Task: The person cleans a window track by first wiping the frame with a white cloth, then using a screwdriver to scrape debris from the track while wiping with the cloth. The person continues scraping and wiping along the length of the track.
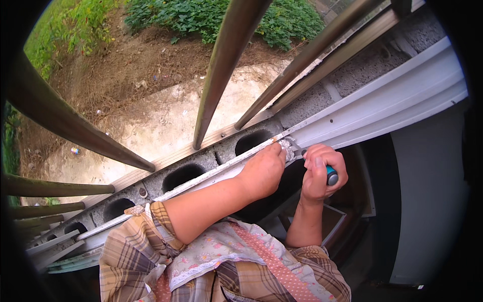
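Observation:
My right hand [322, 168] is wrapped around the teal-and-black handle of a scraper [332, 174]. Its grey blade meets a crumpled whitish-grey wad [289, 148], which could be paper or foil. From the other side, my left hand [266, 168] pinches this wad with curled fingers, against the white window frame [226, 170]. Part of the wad is hidden behind the fingers. Both hands are close together over the frame's inner edge, the left forearm lying along its rail.
Hollow concrete blocks [207, 160] with dark holes line the outer sill. Beyond them, brown metal bars [222, 71] rise from a ridged rail [173, 158]. Outside lie a concrete strip [158, 109], bare soil and green plants [188, 19]. A grey panel [426, 196] stands at right.

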`<state>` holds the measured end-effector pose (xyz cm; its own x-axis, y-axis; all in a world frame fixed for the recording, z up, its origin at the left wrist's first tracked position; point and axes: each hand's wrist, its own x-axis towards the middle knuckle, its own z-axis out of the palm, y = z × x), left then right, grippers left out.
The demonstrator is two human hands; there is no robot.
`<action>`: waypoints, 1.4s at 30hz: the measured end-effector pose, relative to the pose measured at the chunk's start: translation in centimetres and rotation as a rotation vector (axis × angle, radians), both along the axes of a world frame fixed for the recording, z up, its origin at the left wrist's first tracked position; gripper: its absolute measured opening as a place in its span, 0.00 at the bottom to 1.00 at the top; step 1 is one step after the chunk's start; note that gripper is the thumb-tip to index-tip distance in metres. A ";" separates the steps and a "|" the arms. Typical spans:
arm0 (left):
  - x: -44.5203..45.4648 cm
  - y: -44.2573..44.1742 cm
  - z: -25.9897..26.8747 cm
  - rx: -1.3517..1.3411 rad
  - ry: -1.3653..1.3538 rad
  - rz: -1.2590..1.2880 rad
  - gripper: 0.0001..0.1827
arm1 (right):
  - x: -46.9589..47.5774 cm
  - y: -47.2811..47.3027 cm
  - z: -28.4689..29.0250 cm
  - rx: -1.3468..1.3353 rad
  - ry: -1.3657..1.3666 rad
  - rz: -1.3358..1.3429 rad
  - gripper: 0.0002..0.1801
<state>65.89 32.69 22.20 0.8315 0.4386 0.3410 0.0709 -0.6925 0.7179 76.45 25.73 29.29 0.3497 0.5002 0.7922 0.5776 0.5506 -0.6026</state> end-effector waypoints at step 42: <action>-0.1 0.3 0.0 -0.009 -0.052 0.085 0.12 | -0.4 0.6 -0.5 -0.017 0.011 -0.076 0.04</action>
